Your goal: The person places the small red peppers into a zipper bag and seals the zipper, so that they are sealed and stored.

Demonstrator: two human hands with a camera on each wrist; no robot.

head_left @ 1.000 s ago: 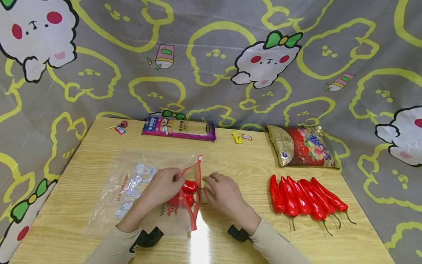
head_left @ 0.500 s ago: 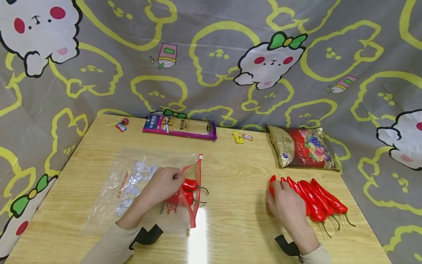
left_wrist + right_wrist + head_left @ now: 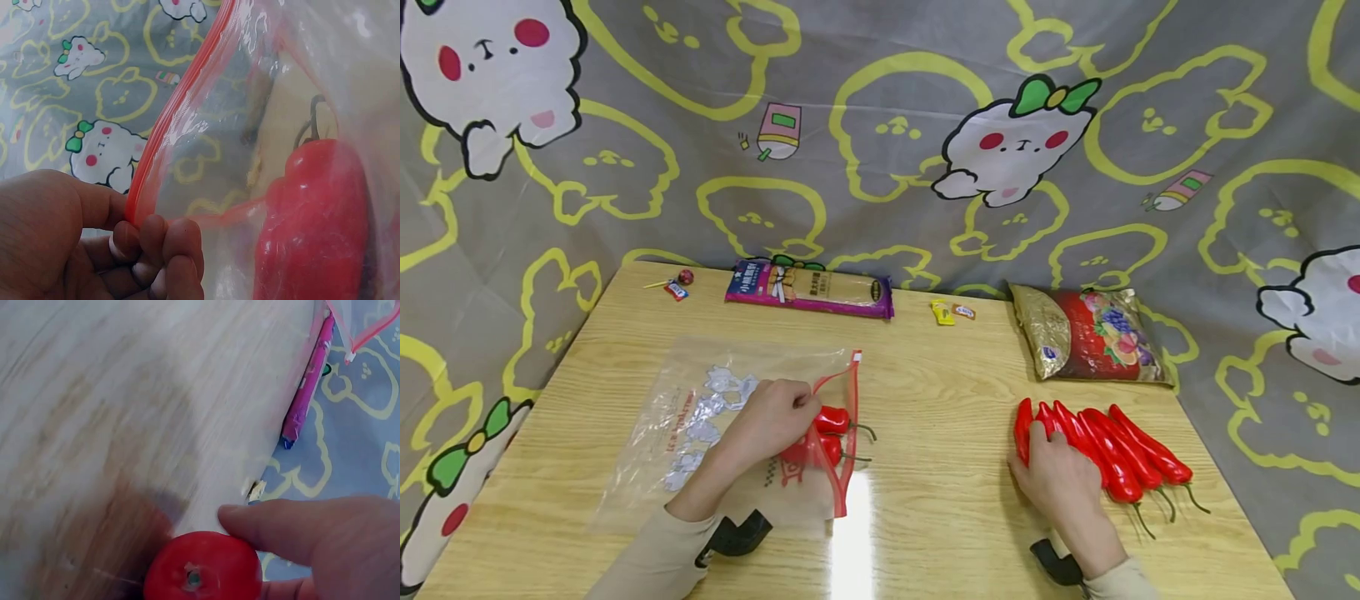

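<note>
A clear zip bag [image 3: 643, 450] with a red zip edge [image 3: 164, 125] lies on the table at centre left, its mouth facing right and held apart. My left hand [image 3: 778, 417] pinches the upper side of that mouth between thumb and fingers. Inside, red peppers [image 3: 832, 421] lie with their dark stems poking out past the zip. Over at the right, my right hand [image 3: 1060, 475] grips the leftmost pepper [image 3: 1024, 417] of a row, thumb along its side. In the right wrist view the stem end of this pepper [image 3: 203, 569] faces the camera.
Several more red peppers [image 3: 1120, 475] lie side by side just right of my right hand. Behind them rests a gold and red bag [image 3: 1105, 337]. Along the back are a purple noodle packet [image 3: 820, 292], small wrapped sweets [image 3: 942, 312] and a lollipop [image 3: 685, 277].
My right hand has left the bag's mouth and moved right to the pepper row, where it has taken hold of the leftmost pepper. My left hand keeps its place on the bag.
</note>
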